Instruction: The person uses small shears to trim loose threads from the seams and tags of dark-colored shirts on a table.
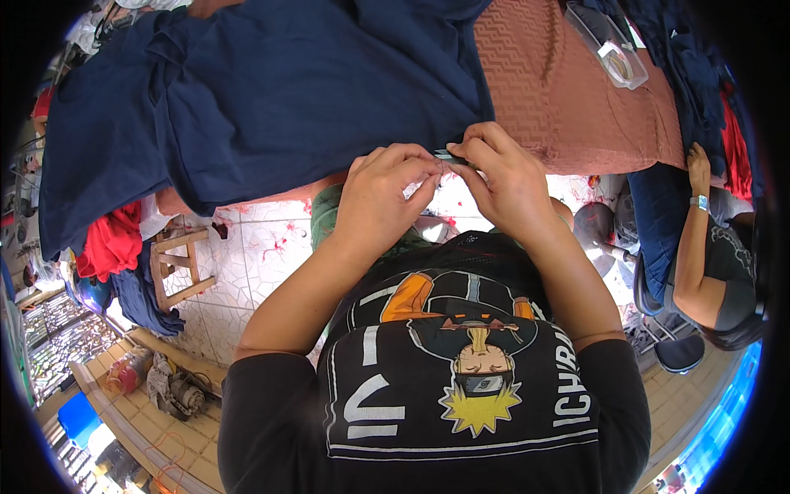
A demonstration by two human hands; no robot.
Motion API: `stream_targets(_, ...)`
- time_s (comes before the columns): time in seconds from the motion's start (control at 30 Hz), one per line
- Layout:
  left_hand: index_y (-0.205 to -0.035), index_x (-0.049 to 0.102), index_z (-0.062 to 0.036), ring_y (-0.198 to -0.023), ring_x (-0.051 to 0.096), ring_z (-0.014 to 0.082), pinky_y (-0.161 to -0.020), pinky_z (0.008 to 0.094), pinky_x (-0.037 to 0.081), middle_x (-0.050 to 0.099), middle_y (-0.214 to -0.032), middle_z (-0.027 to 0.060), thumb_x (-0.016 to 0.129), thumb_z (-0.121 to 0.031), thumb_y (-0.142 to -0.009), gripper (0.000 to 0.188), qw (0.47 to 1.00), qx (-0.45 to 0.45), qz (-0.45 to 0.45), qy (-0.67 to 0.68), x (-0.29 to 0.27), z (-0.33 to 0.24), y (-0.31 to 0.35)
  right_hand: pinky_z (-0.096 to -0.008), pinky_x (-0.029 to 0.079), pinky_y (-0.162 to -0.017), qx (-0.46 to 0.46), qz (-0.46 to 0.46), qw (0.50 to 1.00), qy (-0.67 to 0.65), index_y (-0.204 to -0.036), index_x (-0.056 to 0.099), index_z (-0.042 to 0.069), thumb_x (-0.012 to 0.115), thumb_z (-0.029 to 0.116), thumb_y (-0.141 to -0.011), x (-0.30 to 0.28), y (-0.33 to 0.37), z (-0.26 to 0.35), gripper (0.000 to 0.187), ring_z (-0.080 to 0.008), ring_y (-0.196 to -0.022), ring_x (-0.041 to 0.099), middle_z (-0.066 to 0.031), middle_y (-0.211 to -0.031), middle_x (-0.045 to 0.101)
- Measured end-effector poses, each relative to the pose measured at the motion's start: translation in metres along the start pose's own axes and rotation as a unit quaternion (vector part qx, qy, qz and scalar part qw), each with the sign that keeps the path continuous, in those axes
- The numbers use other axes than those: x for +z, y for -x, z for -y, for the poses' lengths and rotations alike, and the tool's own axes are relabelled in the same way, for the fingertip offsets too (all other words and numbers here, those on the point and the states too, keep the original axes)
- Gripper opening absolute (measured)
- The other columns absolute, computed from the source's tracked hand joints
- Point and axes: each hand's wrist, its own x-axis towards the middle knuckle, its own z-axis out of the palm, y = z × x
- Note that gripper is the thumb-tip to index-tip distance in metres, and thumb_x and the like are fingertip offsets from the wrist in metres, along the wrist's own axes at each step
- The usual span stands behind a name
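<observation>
A large navy blue cloth lies spread over the table in front of me and hangs down over its near edge. Close to that edge, my left hand and my right hand meet nearly fingertip to fingertip. Both are closed in a pinch. A small dark piece with pale stripes shows at the fingertips, beside the cloth's lower right corner; its kind is too small to tell. What exactly each hand grips is mostly hidden by the fingers.
A brownish-pink textured cover lies on the table, with a clear plastic box on it. At right, another person's hand touches dark cloth. Red cloth hangs at left by a wooden stool. Thread scraps litter the tiled floor.
</observation>
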Motion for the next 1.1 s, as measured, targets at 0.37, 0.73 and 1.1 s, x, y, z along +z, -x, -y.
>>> stream_targets(0.37,-0.087,0.071,-0.0053,-0.075,0.064,0.0186,-0.068,0.0296,0.051,0.067,-0.097,0.0040,0.072,-0.007,-0.078,0.009,1.000,-0.009,-0.002,0.006,0.000,0.001,0.001,-0.0372,0.052,-0.065,-0.004,-0.007,1.000,0.002,-0.093,0.066,0.005,0.071,0.011,-0.077,-0.006,0.002,-0.002,0.017,-0.0267,-0.084,0.064,-0.0072,-0.097,0.060)
stream_targets(0.73,-0.087,0.071,-0.0059,-0.077,0.063,0.0194,-0.070,0.0299,0.050,0.067,-0.097,0.0033,0.073,-0.009,-0.078,0.009,1.000,-0.014,0.002,0.009,0.001,0.000,0.002,-0.0381,0.052,-0.066,-0.003,-0.010,1.000,-0.017,-0.093,0.066,0.006,0.070,0.012,-0.079,-0.003,0.001,0.003,0.016,-0.0271,-0.083,0.064,-0.0071,-0.097,0.060)
stream_targets(1.1,-0.091,0.069,-0.0017,-0.097,0.063,0.0140,-0.083,0.0278,0.053,0.061,-0.121,0.0081,0.068,-0.008,-0.086,0.008,0.971,-0.067,0.064,0.222,-0.017,0.007,-0.030,-0.0320,0.051,-0.067,0.089,-0.032,0.977,-0.193,-0.098,0.065,0.003,0.070,0.008,-0.083,-0.017,-0.004,0.007,0.017,-0.0233,-0.076,0.065,-0.0091,-0.093,0.064)
